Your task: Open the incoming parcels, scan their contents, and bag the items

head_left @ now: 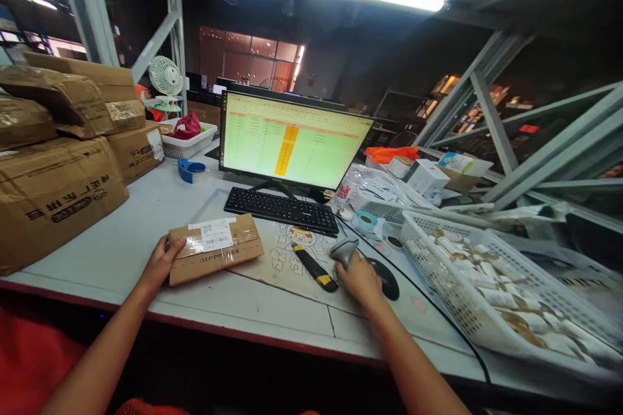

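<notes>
From my remote seat I see the left hand [161,264] pinching the left end of the box [195,267], thumb on the taped top near the white label [217,238]; the other fingers are mostly out of my sight. The box sits tilted at the front of the desk [214,306], just before the keyboard [282,209], and its right end reaches over the mat [272,275].

My view has the right hand [359,276] curled round the grey scanner [343,250], whose head points out past the fingers toward the keyboard. I cannot tell how tightly they close, as the back of the hand hides part of the grip. The mouse [388,280] is just beside this hand on its right, and the knife [315,268] lies on the mat to its left, between scanner and box. The monitor [294,142] stands lit behind the keyboard.
</notes>
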`<state>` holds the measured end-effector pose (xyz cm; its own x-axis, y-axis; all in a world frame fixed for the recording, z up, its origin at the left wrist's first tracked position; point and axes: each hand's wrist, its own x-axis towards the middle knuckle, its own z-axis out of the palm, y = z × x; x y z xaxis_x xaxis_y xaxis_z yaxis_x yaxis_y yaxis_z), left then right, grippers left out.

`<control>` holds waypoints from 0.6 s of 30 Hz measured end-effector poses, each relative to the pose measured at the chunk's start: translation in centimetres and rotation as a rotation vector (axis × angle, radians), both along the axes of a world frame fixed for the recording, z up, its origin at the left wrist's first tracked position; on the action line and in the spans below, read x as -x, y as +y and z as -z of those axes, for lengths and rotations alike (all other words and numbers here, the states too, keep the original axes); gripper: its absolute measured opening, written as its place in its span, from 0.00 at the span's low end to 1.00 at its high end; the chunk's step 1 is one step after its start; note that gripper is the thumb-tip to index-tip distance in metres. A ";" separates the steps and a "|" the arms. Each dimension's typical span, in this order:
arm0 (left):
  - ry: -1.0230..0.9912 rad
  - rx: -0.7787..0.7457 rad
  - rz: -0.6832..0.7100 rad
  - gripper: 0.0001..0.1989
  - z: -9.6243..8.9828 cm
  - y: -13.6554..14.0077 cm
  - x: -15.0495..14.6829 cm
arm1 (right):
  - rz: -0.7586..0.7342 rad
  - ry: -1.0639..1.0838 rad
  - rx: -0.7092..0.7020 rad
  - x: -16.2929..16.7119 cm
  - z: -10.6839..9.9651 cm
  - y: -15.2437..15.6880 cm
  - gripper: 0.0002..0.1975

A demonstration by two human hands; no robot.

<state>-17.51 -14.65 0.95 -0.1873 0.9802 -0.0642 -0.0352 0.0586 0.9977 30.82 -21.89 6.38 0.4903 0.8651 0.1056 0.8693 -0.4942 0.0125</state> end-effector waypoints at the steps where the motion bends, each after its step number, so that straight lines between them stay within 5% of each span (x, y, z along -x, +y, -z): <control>1: 0.004 0.002 -0.002 0.39 0.0 0.0 0.0 | 0.006 -0.011 -0.018 0.1 -0.7 0.3 0.27; 5: 0.019 0.021 -0.025 0.38 -0.3 -0.1 0.1 | -0.108 -0.044 -0.178 0.7 -3.6 3.5 0.27; 9: 0.045 0.017 -0.034 0.37 -0.5 -0.1 0.1 | -0.281 0.085 0.022 1.8 -3.5 8.4 0.29; 18: 0.026 -0.017 0.002 0.35 0.8 0.4 0.5 | -0.239 0.104 0.158 3.2 -1.6 13.0 0.21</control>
<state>-18.02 -14.29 0.19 -0.1868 0.9815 -0.0426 -0.0089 0.0417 0.9991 27.60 -8.88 8.03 0.2724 0.9589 -0.0795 0.9612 -0.2749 -0.0223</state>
